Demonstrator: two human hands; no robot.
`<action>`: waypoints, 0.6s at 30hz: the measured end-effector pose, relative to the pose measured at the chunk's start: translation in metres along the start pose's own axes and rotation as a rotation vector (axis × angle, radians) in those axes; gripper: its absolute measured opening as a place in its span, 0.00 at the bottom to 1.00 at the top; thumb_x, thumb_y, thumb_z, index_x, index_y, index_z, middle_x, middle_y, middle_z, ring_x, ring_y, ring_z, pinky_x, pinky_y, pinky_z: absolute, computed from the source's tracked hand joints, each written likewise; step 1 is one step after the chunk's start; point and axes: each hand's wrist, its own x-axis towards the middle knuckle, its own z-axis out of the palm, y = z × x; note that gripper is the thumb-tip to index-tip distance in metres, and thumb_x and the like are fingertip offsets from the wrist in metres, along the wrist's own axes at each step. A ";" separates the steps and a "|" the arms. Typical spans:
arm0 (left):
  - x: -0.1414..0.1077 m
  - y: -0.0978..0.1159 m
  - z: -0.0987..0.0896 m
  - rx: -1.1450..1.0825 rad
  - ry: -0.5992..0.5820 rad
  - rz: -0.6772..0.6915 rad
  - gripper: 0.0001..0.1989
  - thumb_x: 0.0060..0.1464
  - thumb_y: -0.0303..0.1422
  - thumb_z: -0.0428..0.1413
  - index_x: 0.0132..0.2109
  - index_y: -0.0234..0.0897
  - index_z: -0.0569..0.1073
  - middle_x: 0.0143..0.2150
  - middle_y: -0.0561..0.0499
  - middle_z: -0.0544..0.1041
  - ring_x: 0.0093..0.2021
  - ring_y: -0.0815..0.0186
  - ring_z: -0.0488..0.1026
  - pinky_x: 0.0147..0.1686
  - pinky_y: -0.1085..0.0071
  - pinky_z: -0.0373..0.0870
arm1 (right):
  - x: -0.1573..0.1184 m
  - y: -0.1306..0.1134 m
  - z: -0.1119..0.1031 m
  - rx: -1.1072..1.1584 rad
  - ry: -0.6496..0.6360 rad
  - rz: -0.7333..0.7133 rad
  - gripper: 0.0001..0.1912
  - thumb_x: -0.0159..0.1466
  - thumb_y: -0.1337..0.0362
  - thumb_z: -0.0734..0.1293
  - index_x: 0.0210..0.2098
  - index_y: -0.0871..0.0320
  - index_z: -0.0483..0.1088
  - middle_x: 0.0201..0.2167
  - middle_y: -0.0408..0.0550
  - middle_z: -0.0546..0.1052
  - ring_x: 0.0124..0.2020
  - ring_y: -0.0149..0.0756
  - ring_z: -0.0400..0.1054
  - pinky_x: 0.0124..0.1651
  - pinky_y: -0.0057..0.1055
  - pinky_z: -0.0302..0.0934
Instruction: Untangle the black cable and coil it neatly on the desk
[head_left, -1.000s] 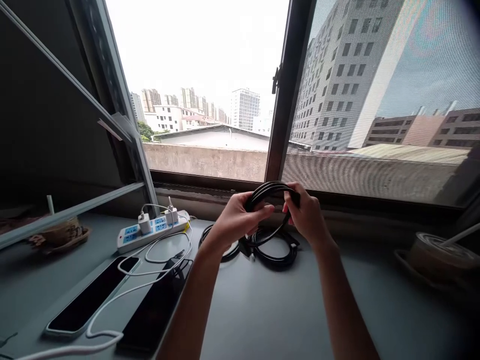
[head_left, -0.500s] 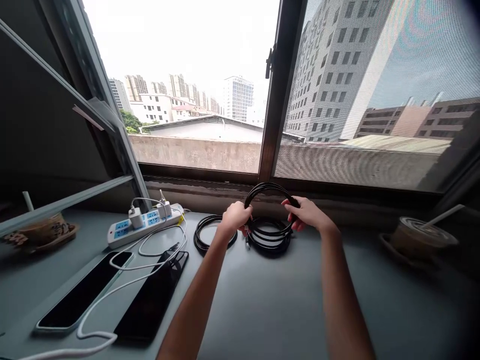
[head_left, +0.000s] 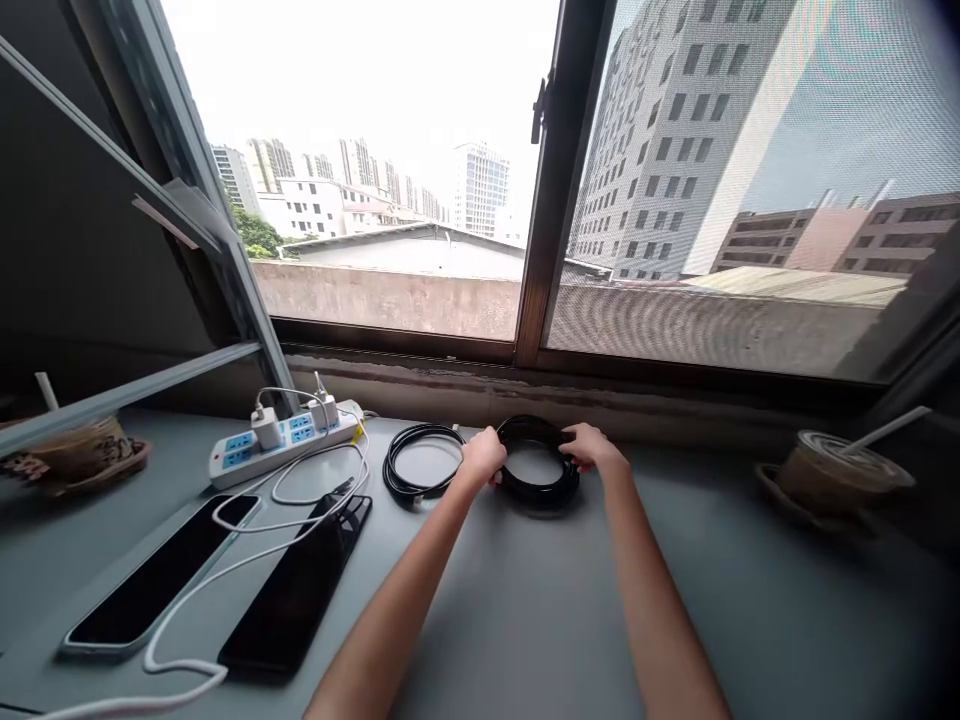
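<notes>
A thick black cable coil point(head_left: 538, 495) lies on the grey tabletop near the window. My left hand point(head_left: 484, 457) is closed on its left side, the fingertips partly hidden behind the hand. At the coil's upper right, my right hand point(head_left: 591, 446) has its fingers curled round the cable. Just left of my left hand lies a thinner black cable coil point(head_left: 403, 483), with small connectors at its edge.
Two phones, one light-framed point(head_left: 161, 575) and one black point(head_left: 292, 600), lie at left under a looping white cable point(head_left: 244, 575). Behind them is a power strip point(head_left: 289, 440) with chargers. Iced drinks stand far left point(head_left: 82, 452) and right point(head_left: 840, 470).
Both hands have lowered the raised loop of black cable onto the coil on the table. My right hand has moved slightly left, and my left hand slightly right. The view has shifted a little.
</notes>
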 end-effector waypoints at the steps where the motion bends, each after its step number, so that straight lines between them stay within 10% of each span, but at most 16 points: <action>1: 0.000 0.000 0.001 0.011 0.013 0.000 0.16 0.59 0.37 0.48 0.49 0.31 0.68 0.44 0.44 0.75 0.43 0.63 0.73 0.45 0.60 0.68 | 0.001 -0.001 0.002 -0.011 0.009 0.012 0.16 0.64 0.64 0.64 0.51 0.62 0.65 0.36 0.47 0.73 0.30 0.28 0.69 0.32 0.28 0.68; 18: -0.027 0.020 -0.015 0.182 0.158 0.112 0.15 0.50 0.28 0.56 0.47 0.28 0.70 0.54 0.30 0.67 0.56 0.48 0.63 0.49 0.59 0.62 | -0.004 -0.001 -0.006 -0.060 0.087 0.120 0.11 0.62 0.63 0.65 0.43 0.62 0.69 0.32 0.45 0.74 0.30 0.28 0.70 0.38 0.30 0.67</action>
